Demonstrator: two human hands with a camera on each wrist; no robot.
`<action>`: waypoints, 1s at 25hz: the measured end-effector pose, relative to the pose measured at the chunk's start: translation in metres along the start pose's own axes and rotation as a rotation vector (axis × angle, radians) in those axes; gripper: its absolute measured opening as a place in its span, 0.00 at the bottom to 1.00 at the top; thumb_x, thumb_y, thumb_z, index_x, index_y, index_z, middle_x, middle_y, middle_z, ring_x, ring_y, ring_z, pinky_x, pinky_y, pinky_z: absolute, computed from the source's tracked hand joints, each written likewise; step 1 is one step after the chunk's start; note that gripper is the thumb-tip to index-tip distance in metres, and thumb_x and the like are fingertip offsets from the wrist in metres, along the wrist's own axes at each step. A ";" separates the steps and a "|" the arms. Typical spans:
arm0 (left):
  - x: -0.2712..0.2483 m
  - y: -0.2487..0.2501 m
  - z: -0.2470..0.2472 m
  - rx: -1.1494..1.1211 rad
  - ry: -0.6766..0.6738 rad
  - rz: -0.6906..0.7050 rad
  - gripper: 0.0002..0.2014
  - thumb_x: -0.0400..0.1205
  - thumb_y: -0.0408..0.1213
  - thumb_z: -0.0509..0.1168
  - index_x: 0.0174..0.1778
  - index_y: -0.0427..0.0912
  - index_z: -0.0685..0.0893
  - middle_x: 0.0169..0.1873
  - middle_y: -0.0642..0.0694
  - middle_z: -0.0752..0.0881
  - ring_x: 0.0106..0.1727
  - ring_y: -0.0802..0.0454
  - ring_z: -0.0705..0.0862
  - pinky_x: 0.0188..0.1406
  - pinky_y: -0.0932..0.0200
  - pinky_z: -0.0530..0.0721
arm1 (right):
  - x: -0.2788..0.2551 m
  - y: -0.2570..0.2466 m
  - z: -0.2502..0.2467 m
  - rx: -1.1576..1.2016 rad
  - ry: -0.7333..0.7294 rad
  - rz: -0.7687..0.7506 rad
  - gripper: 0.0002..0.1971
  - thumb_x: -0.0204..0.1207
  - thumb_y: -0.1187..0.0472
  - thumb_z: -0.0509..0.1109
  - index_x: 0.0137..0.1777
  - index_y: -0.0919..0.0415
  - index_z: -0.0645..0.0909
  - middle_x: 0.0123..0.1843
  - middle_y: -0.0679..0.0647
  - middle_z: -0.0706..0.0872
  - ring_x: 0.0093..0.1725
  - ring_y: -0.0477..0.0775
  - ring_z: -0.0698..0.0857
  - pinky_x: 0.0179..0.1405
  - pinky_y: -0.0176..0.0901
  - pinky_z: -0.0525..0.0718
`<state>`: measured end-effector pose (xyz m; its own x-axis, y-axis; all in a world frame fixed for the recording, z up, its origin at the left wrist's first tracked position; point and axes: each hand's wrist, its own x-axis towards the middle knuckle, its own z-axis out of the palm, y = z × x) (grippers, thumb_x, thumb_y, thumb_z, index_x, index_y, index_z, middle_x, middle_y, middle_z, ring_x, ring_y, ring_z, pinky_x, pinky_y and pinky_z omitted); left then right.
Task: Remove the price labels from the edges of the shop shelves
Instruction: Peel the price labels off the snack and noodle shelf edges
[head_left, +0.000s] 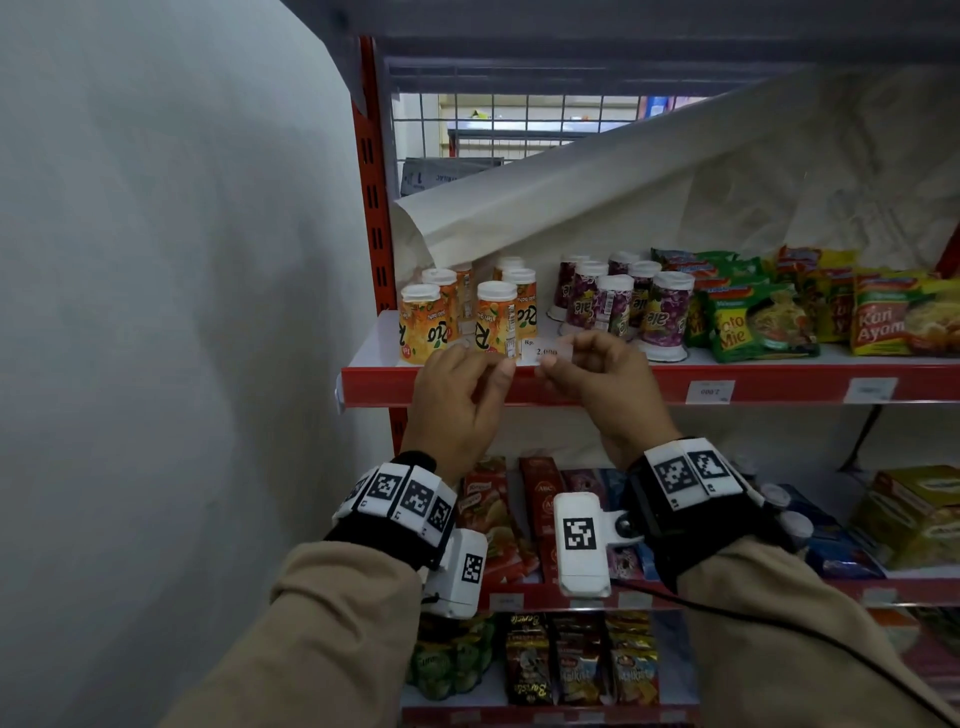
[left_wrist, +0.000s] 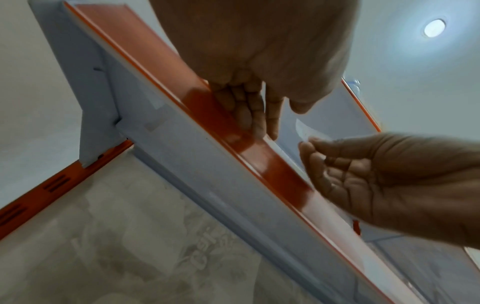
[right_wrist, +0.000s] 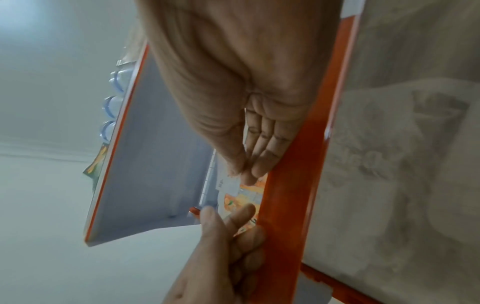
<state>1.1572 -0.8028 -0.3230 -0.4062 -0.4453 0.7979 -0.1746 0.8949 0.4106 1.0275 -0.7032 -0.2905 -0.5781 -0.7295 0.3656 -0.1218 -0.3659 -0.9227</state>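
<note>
A white price label (head_left: 546, 352) printed "Rp. 2.000" is lifted just above the red shelf edge (head_left: 597, 387), pinched by my right hand (head_left: 553, 364) between thumb and fingertips. In the left wrist view the label (left_wrist: 307, 128) stands clear of the strip, held by my right hand (left_wrist: 309, 144). My left hand (head_left: 493, 366) rests its fingers on the strip's upper rim just left of the label and holds nothing. Two more labels (head_left: 709, 391) (head_left: 870, 389) sit in the edge strip further right.
Orange drink cups (head_left: 457, 322) and purple cups (head_left: 623, 304) stand right behind the hands, noodle packs (head_left: 758, 325) to the right. A loose paper sheet (head_left: 649, 197) hangs over the shelf back. A grey wall (head_left: 156, 312) lies to the left. Stocked lower shelves (head_left: 571, 597) sit below.
</note>
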 end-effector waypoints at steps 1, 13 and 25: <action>0.001 0.001 0.000 -0.024 0.003 -0.010 0.16 0.85 0.47 0.59 0.50 0.40 0.87 0.43 0.46 0.83 0.49 0.48 0.79 0.52 0.48 0.76 | -0.002 0.003 0.002 0.048 -0.006 0.022 0.09 0.73 0.74 0.72 0.47 0.62 0.79 0.43 0.61 0.88 0.40 0.52 0.88 0.42 0.40 0.88; 0.002 -0.006 -0.005 0.082 -0.066 0.053 0.08 0.81 0.40 0.68 0.50 0.40 0.84 0.45 0.46 0.82 0.50 0.48 0.77 0.50 0.51 0.77 | -0.001 0.007 -0.002 -0.648 -0.029 -0.300 0.02 0.76 0.61 0.72 0.46 0.57 0.86 0.37 0.50 0.87 0.38 0.47 0.85 0.40 0.39 0.84; -0.003 -0.031 -0.056 0.162 -0.126 -0.102 0.22 0.74 0.43 0.74 0.63 0.55 0.77 0.38 0.59 0.83 0.47 0.52 0.81 0.47 0.45 0.84 | 0.013 0.011 0.042 -0.889 -0.131 -0.510 0.05 0.78 0.66 0.68 0.50 0.61 0.84 0.49 0.55 0.82 0.49 0.56 0.79 0.48 0.46 0.76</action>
<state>1.2138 -0.8311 -0.3134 -0.4863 -0.5357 0.6903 -0.3583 0.8428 0.4016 1.0526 -0.7405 -0.2909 -0.2049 -0.6840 0.7001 -0.9107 -0.1289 -0.3925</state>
